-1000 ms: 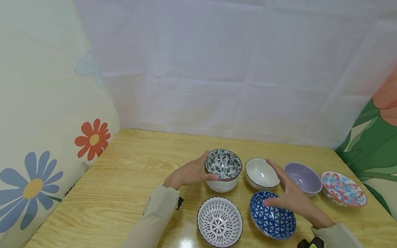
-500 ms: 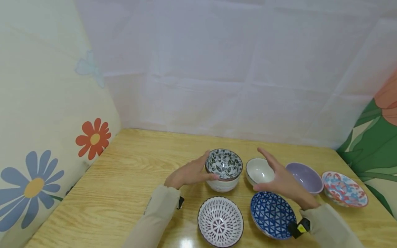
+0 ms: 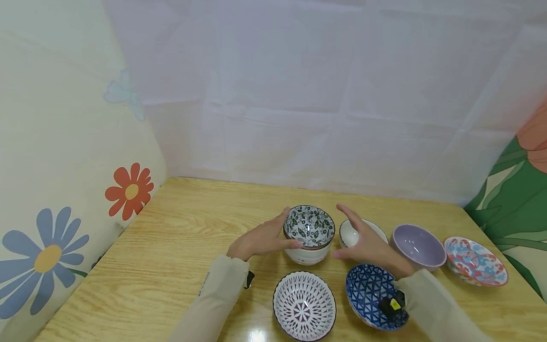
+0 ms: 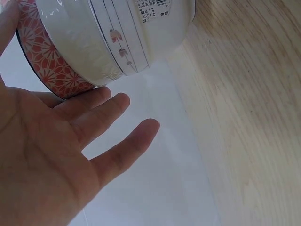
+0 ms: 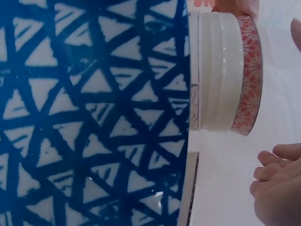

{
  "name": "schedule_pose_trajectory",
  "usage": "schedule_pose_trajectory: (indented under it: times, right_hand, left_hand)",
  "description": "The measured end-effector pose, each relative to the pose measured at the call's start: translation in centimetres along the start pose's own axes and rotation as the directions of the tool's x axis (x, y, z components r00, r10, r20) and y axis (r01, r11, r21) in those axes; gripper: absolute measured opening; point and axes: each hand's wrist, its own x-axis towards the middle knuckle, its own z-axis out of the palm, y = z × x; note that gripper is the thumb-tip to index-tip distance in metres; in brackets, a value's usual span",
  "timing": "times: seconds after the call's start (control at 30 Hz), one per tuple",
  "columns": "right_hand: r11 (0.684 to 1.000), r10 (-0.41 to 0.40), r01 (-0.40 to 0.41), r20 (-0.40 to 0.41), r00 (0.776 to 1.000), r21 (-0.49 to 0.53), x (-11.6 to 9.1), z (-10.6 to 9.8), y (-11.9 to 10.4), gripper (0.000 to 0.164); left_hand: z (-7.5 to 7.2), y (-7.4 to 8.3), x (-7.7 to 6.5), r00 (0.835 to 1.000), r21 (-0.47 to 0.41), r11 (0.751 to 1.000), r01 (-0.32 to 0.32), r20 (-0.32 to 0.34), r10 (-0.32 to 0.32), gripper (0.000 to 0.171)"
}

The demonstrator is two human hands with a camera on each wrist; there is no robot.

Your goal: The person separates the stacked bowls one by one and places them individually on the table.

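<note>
In the head view a stack of bowls stands at mid-table. Its top bowl (image 3: 309, 227) has a leafy black-and-white inside and, in the left wrist view, a red flower-patterned outer band (image 4: 51, 66). White bowls (image 4: 117, 33) with a printed stripe sit under it. My left hand (image 3: 261, 238) touches the top bowl's left side, thumb in front and fingers behind, the little finger spread away. To the stack's right, my right hand (image 3: 371, 244) hovers with thumb and fingers parted, holding nothing. It covers part of a plain white bowl (image 3: 349, 235).
A purple-and-white patterned bowl (image 3: 304, 306) lies nearest the front. Beside it is a blue triangle-patterned bowl (image 3: 367, 297), partly under my right wrist. Farther right stand a lilac bowl (image 3: 419, 247) and a red-and-blue splashed bowl (image 3: 474, 261). A white cloth (image 3: 273, 118) hangs behind the table.
My right hand has moved left, from over the white and blue bowls to near the stack's right side. My left hand has stayed at the top bowl.
</note>
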Motion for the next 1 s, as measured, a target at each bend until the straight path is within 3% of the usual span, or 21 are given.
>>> schedule_pose_trajectory:
  times: [0.2,0.43,1.0]
  right_hand:
    - [0.999,0.033,-0.033,0.028,0.999,-0.004,0.6,0.4,0.1,0.106]
    - [1.000,0.000,-0.001,0.059,0.998,0.009,1.5,1.4,0.1,0.106]
    - [0.986,0.005,-0.020,0.093,0.996,0.167,2.6,2.8,0.5,0.112]
  left_hand:
    - [0.0,0.1,0.0,1.000,-0.009,1.000,-0.002,0.002,0.002,0.098]
    - [-0.2,0.2,0.0,1.000,0.006,1.000,-0.008,0.004,0.008,0.097]
    - [0.0,0.0,0.0,1.000,0.015,1.000,-0.008,0.004,0.008,0.097]
